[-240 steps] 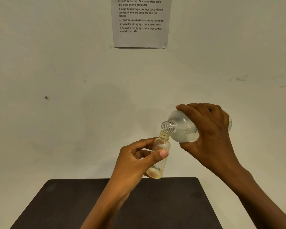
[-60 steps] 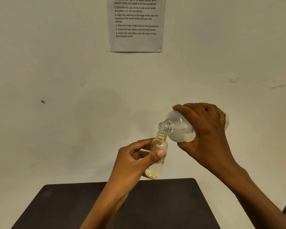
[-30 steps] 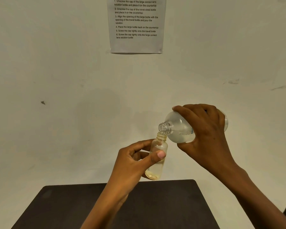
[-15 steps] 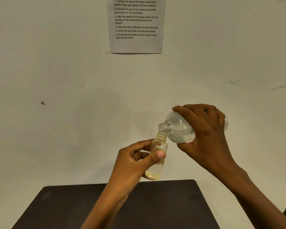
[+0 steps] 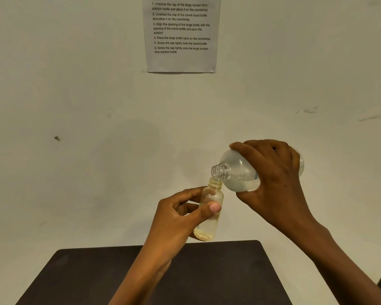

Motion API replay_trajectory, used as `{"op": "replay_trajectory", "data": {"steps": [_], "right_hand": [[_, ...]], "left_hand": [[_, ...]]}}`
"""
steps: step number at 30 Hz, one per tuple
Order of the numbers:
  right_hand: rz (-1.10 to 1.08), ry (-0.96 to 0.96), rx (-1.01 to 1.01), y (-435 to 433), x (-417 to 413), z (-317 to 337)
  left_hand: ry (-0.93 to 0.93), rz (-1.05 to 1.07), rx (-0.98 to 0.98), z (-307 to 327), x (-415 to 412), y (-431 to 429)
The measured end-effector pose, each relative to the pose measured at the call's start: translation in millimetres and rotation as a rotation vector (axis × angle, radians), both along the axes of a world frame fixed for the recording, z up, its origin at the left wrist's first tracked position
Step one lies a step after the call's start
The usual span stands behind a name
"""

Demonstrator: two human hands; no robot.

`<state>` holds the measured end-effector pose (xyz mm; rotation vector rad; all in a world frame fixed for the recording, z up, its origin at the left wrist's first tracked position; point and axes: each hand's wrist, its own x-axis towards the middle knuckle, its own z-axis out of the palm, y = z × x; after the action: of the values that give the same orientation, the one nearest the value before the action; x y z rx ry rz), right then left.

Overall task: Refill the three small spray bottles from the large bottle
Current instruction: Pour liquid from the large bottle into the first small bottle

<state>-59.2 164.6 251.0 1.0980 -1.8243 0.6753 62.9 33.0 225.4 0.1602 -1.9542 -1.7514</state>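
The left hand's fingers (image 5: 215, 207) are pinching a small, clear, yellowish plastic bottle (image 5: 207, 213) around its middle, thumb in front and the others curled behind; the left hand (image 5: 176, 219) is holding it nearly upright, uncapped. The right hand's fingers (image 5: 246, 150) are wrapping the body of a large, clear, round-shouldered bottle (image 5: 237, 172), which the right hand (image 5: 273, 179) is tilting sideways. Its threaded mouth is lying just above the small bottle's neck, touching or nearly so. Below the small bottle, a dark rounded tabletop (image 5: 218, 278) is showing; far above it, a printed instruction sheet (image 5: 182, 34) is hanging on the pale wall (image 5: 75, 106).
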Motion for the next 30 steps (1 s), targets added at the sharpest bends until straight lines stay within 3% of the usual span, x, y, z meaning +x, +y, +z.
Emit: {"op": "replay_trajectory", "data": {"steps": [30], "right_hand": [[-0.005,0.002,0.007,0.8,0.6,2.0]], "left_hand": [[0.01,0.005,-0.01,-0.2,-0.7,0.0]]}}
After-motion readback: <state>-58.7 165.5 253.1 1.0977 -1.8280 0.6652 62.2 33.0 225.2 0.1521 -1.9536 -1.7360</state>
